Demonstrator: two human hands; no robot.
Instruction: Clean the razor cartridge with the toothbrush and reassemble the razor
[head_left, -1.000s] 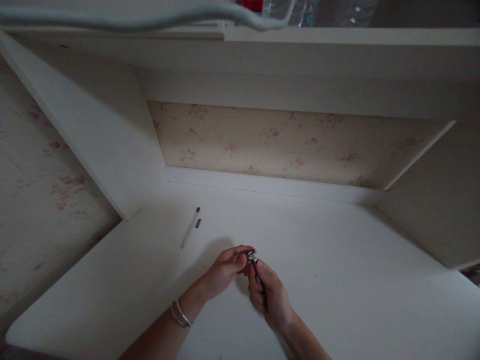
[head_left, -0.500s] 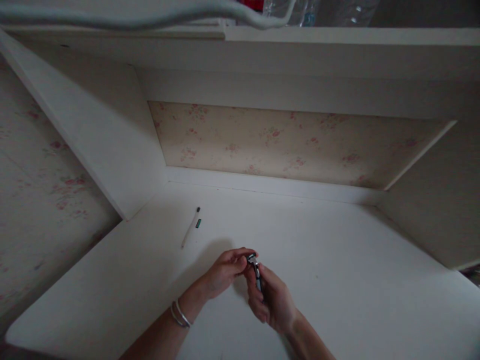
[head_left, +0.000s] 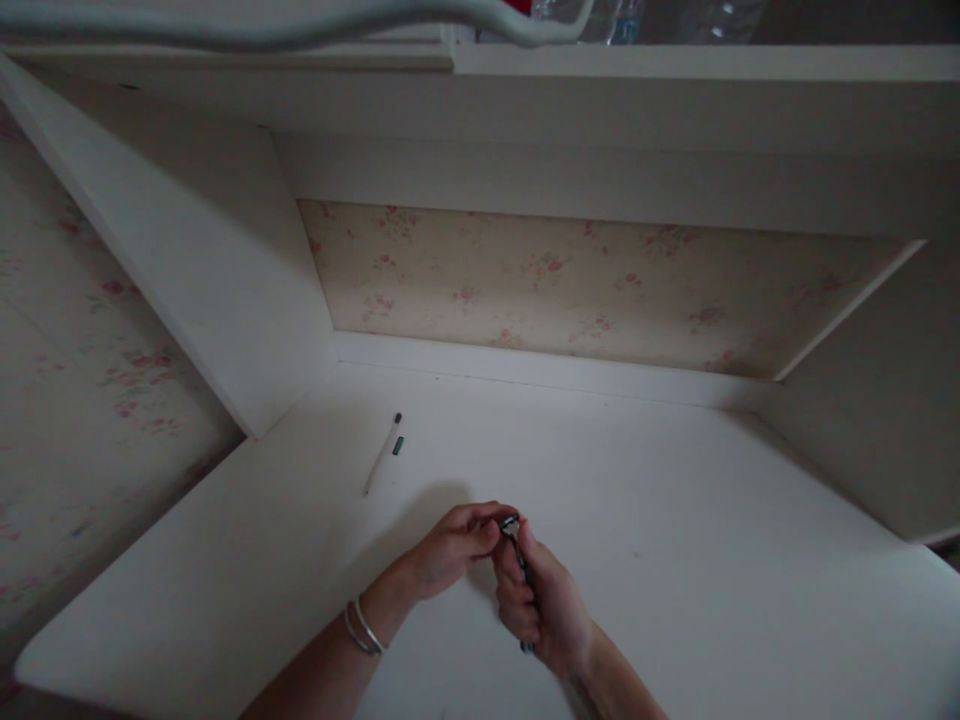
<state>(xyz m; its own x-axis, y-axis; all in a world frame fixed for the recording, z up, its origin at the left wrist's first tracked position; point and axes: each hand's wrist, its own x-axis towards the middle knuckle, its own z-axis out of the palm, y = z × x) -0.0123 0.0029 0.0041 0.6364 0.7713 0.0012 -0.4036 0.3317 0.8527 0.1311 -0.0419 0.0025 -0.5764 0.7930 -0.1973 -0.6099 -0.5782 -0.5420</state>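
Note:
Low in the middle, a razor [head_left: 511, 528] with a dark and silvery head is held between my two hands. My right hand [head_left: 551, 600] wraps around its handle, and the handle's dark end sticks out below the fingers. The thumb and fingertips of my left hand [head_left: 457, 545] pinch the left side of the razor's head. Fingers hide much of the handle and part of the head. To the upper left, a toothbrush [head_left: 382, 455] with a pale handle and dark bristles lies on the white tabletop [head_left: 675, 500]. Beside it rests a small dark green rectangular piece [head_left: 398, 446].
White side panels [head_left: 210, 270] rise at left and right, with a low shelf [head_left: 675, 110] across the top. Clear plastic bottles [head_left: 622, 22] stand on that shelf. A pale cable or tube [head_left: 262, 35] crosses the upper edge. Floral wallpaper [head_left: 547, 275] covers the back.
My right hand has turned the razor slightly and its grip has shifted, so the handle's lower end now shows. The left fingers stay at the head.

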